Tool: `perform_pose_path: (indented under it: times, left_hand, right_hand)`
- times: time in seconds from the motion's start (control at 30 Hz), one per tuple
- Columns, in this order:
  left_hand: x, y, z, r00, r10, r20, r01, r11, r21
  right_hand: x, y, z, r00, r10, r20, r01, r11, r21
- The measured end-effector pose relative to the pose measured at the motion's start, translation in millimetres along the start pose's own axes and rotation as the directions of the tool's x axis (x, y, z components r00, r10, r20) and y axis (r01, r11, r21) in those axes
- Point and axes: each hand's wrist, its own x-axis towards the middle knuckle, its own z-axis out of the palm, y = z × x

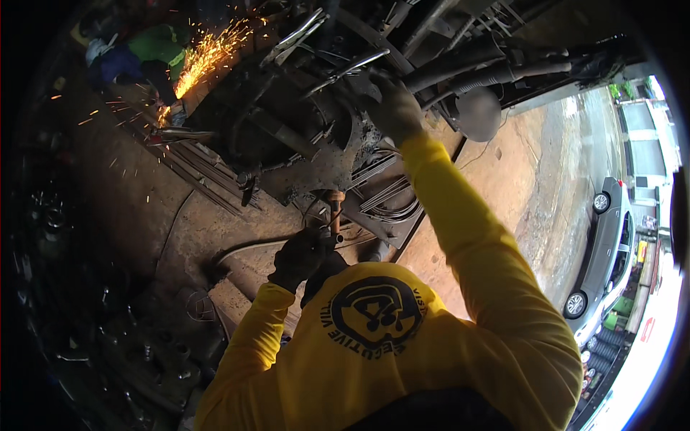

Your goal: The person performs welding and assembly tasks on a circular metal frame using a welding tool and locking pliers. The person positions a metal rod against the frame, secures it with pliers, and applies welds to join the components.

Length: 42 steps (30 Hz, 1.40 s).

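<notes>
Left hand (302, 255): dark-gloved, fingers bent, just beside the lower end of an orange-brown cylinder (336, 207). Right hand (397, 111): gloved, arm extended, at the far right edge of a dark metal bench (309, 172), among metal parts. Deep shadow at both hands; cannot tell whether the fingers of either are closed on anything.

Cylinder position: at the near edge of the bench, between the bench and the person's body, its lower end toward the left hand. A pale hose (251, 248) curves in from the left toward the same hand.

On the bench: a long metal tool (348, 72), lying aslant to the left of the right hand. Right of the cylinder, lower down: bent rods (392, 207), bunched in curves. Left of the bench: long metal bars (194, 172) on the tan floor (496, 187).

Both sleeves and the shirt (431, 345) yellow. Upper left: a co-worker (158, 44) in green and blue, beside a spray of orange sparks (208, 61). Far right, outside: a grey car (604, 244).
</notes>
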Motion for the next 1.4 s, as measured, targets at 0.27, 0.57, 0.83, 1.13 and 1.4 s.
perform_pose_path:
  times: [0.27,0.57,0.83,1.13,1.4]
  left_hand:
    - [51,81,-27,0.932,0.352,0.084,-0.338,0.930,-0.142]
    - [90,168,35,0.940,0.323,0.112,-0.170,0.726,-0.667]
    - [70,200,56,0.990,0.010,0.144,0.111,0.586,-0.802]
    - [49,236,77,0.913,-0.350,0.209,0.235,0.032,-0.971]
    - [50,241,65,0.896,-0.368,0.251,0.303,0.091,-0.949]
  right_hand:
    - [-229,-1,-42,0.973,0.108,0.205,-0.216,0.741,0.635]
    - [-264,0,-70,0.906,0.154,0.395,-0.423,0.304,0.853]
    - [-311,34,-76,0.889,0.226,0.399,-0.453,0.305,0.838]
    - [-330,23,-98,0.800,0.281,0.530,-0.572,0.087,0.816]
    - [-320,18,-102,0.748,0.307,0.588,-0.662,0.297,0.688]
